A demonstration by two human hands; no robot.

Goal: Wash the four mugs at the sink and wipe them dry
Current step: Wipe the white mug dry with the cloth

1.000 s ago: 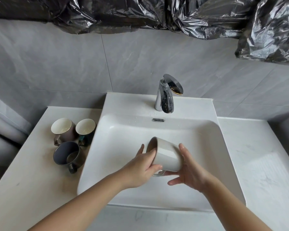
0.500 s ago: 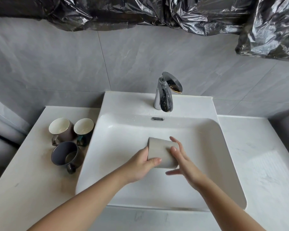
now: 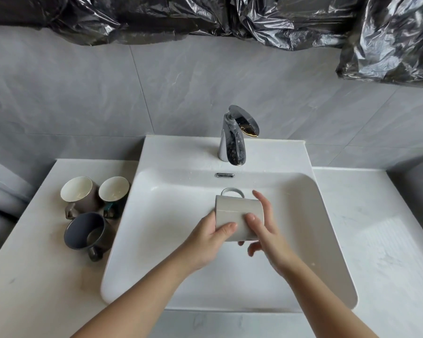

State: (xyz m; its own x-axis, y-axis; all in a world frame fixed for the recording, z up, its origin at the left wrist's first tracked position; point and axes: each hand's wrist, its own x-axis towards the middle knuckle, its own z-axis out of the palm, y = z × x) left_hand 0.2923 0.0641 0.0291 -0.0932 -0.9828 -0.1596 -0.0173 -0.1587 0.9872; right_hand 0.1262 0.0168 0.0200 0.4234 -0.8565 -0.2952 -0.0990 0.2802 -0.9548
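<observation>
Four mugs are showing: one is being held over the sink (image 3: pixel 122 252), and three are sitting bunched together on the counter (image 3: pixel 34 276) just left of the basin, presumably waiting their turn within easy reach. The held mug (image 3: pixel 237 215) is lying on its side in the air above the middle of the basin, in front of and below the tap (image 3: pixel 235 137), likely so that any water is falling into the sink and not on the counter.

The left hand (image 3: pixel 205 240) is gripping one end, thumb lying across the side wall, its other fingers hidden underneath. The right hand (image 3: pixel 266 230) is cupping the other end, thumb pressing on the side and fingers spreading round the far edge. Both hands are thus wrapping the mug, a hold that seems suited to turning and rubbing it all round.

No water is visibly running from the tap, so I am judging this as hand-rubbing or inspecting within the first wash.

The held mug is looking pale grey-beige and matt, a plain cylinder with a thin line running along its side. Its loop handle is pointing away, toward the tap. Whether it is wet I cannot tell.
</observation>
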